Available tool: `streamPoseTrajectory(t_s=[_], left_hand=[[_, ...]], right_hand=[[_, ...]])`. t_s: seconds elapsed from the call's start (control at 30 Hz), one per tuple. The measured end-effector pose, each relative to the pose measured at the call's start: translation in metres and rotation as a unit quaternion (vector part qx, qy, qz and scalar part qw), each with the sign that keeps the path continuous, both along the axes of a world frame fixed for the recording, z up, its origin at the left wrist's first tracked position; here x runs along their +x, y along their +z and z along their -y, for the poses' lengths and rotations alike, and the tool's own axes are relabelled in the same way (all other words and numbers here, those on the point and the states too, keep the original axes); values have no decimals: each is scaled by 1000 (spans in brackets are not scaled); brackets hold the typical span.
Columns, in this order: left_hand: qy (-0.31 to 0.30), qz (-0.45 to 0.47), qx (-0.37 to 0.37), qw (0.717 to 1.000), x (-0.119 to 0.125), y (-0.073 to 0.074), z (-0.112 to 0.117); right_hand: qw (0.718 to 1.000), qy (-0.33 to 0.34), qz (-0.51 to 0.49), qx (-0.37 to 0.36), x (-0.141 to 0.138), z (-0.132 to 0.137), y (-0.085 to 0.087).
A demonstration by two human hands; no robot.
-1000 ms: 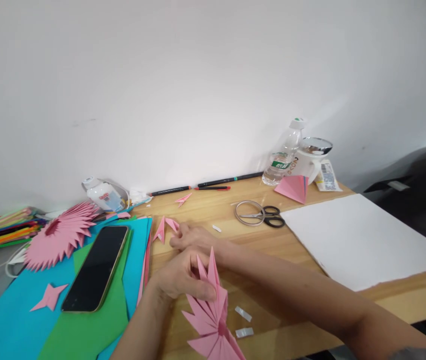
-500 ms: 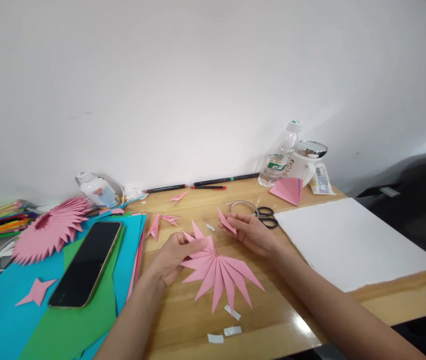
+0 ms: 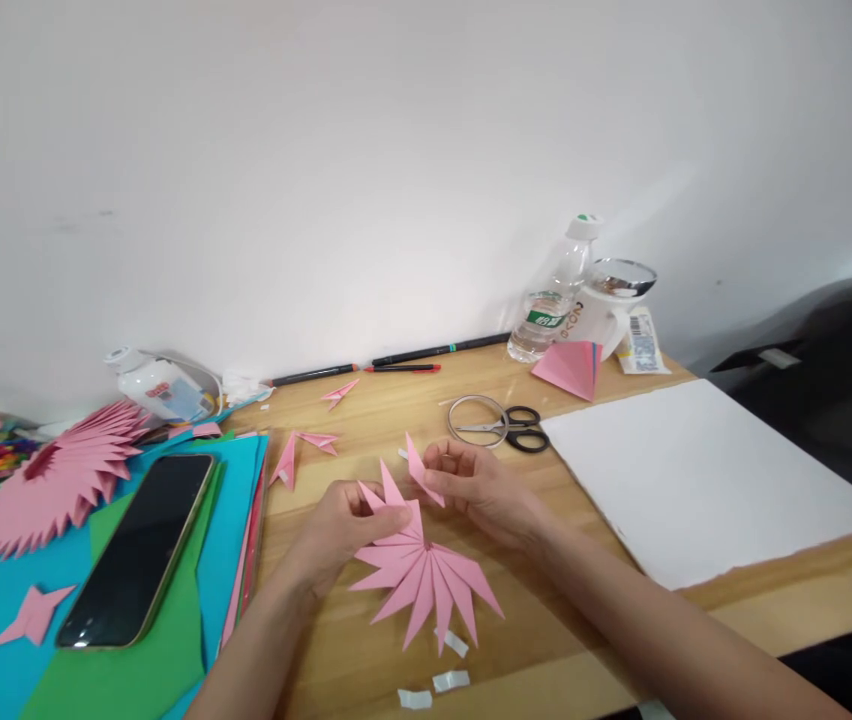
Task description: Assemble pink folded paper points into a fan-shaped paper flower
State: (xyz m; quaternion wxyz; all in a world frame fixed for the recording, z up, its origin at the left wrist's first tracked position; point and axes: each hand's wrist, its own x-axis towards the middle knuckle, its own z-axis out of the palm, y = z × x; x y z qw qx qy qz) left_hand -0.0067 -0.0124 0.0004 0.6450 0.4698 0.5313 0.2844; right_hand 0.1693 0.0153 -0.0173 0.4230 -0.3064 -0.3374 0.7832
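Note:
My left hand [image 3: 355, 530] pinches the upper left part of a pink folded-paper fan [image 3: 433, 575], whose pointed petals spread out in a partial ring above the table. Between the thumb and fingers of my right hand [image 3: 482, 490] is a single pink folded paper piece [image 3: 422, 470], its tip upward. That piece is close to the fan's upper edge, apart from it. White tape strips [image 3: 450, 682] lie below the fan. Beyond my left hand rest several loose pink folded pieces [image 3: 286, 462].
Scissors [image 3: 523, 430] and a metal ring [image 3: 477, 421] lie beyond my right hand, near white board [image 3: 711, 480]. A bottle [image 3: 553, 295] and a mug [image 3: 610, 315] stand by the wall. At left are a phone [image 3: 141, 550], coloured paper [image 3: 235, 510] and a finished pink ring [image 3: 58, 485].
My right hand has moved left with the single folded piece, bringing it nearer the fan. The metal ring beside the scissors is more exposed. The view has shifted slightly.

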Motion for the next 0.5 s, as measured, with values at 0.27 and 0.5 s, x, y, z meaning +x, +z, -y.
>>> streamPoseTrajectory(t_s=[0.27, 0.5], left_hand=[[-17, -10, 7, 1000, 0, 2, -1], [-14, -20, -1, 1000, -4, -1, -1]], right_hand=[[997, 31, 76, 11, -3, 4, -13], [992, 74, 95, 47, 5, 3, -13]])
